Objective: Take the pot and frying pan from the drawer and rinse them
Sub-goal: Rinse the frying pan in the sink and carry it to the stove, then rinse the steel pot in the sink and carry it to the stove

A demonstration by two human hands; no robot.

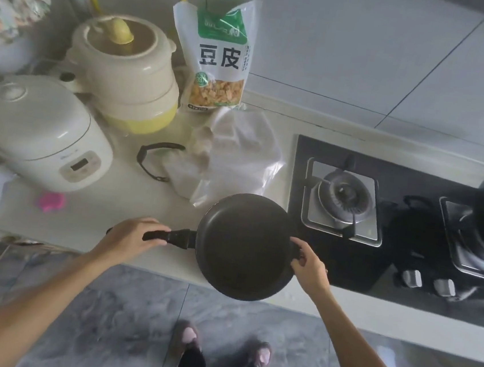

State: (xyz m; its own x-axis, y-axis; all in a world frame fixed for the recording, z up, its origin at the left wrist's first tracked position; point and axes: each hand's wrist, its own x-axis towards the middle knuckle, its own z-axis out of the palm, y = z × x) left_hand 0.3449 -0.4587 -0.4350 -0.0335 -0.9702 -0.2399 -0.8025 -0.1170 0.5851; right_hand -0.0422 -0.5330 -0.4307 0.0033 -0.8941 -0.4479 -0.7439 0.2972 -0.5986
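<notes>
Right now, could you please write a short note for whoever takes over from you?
Left hand grips the handle of the frying pan. Right hand holds the pan's far rim.
The pan is over the front edge of the counter, just left of the gas stove.
Done: pan is out of the drawer.
Left: rinse it; fetch and rinse the pot. No pot, drawer or sink is in view.

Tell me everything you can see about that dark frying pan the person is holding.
The frying pan is round and shallow, dark grey to black with a matte inside that looks empty. A straight black handle sticks out to its left. The left hand grips that handle, and the right hand pinches the opposite rim. The pan is held roughly level at the front edge of the pale countertop, partly out over the floor, just left of the gas stove.
</notes>
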